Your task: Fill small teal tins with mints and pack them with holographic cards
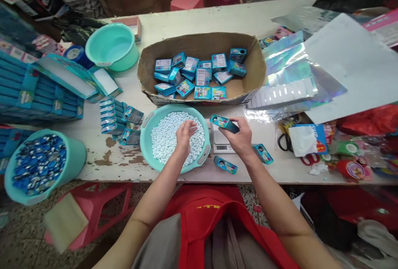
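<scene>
My left hand (184, 138) is over the turquoise basin (146, 149), which holds many small pale-blue candies (166, 136). Its fingers are curled together, and what lies in them, if anything, is hidden. In my right hand (241, 138) is a small blue candy box (224, 123) with a dark round spot on its top face. That hand is above the right part of a white digital scale (221, 148). On the table near it lie two similar boxes, one blue box (225, 164) in front of the scale and another box (263, 153) by my right wrist.
An open cardboard carton (255, 70) with several blue boxes stands behind the basin. To the left are upright boxes (112, 115), an empty-looking basin (112, 45) and a tub of blue-silver wrapped pieces (74, 153). Iridescent bags (282, 74) and black-handled scissors (283, 141) lie right.
</scene>
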`<state>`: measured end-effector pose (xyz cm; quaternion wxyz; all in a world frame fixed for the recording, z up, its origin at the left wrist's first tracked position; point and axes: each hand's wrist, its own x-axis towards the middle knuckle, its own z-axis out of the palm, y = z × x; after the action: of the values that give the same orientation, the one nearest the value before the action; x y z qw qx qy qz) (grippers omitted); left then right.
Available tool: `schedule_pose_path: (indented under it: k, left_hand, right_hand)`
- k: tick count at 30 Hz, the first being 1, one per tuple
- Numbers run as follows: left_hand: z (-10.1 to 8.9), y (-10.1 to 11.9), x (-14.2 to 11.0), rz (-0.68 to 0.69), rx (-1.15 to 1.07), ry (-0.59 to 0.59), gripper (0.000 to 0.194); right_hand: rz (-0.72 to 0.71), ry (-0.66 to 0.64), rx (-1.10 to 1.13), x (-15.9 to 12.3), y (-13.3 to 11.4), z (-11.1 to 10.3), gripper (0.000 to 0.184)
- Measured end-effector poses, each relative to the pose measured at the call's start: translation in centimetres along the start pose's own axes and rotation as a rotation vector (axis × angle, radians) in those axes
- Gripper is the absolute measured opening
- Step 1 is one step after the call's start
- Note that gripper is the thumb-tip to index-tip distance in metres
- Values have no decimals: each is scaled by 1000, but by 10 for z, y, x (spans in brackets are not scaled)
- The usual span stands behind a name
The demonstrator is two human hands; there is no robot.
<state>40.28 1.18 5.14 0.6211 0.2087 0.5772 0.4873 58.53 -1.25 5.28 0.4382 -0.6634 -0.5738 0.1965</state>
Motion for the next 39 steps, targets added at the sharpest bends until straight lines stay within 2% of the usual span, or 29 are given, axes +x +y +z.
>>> schedule_pose_path:
  k: [3, 6, 10, 16, 22, 26, 30, 33, 36, 39]
  left_hand:
    - [7, 12, -1, -164, -294, -39, 58]
    - [9, 14, 5, -311, -428, -10, 52]
    - [7, 5, 12, -322, -529, 28, 36]
    - [5, 4, 10, -327, -512, 57, 26]
    - [9, 5, 9, -348, -458, -2, 25]
    - [14, 3, 10, -335, -429, -26, 26]
    - [19, 2, 12, -377, -420, -43, 25]
    - [19, 4, 14, -431, -398, -120, 24]
    - [15, 9, 17, -450, -392, -198, 24]
    - [7, 15, 22, -421, -380, -197, 18]
  right_hand:
    - [-253, -129, -115, 1, -36, -3, 22]
    - [-355, -208, -200, 0, -53, 5, 18]
    - [-380, -182, -222, -3, -56, 14, 20]
    - [-348, -175, -265, -6, -54, 17, 20]
    - [-309, -119, -211, -9, -57, 8, 24]
    - [-292, -103, -258, -8, -53, 5, 22]
    - [-230, -73, -244, -6, -47, 3, 21]
    - [-127, -39, -114, -5, -35, -1, 22]
    - [88, 28, 62, -7, -10, -3, 30]
    - [295, 89, 166, -13, 23, -3, 39]
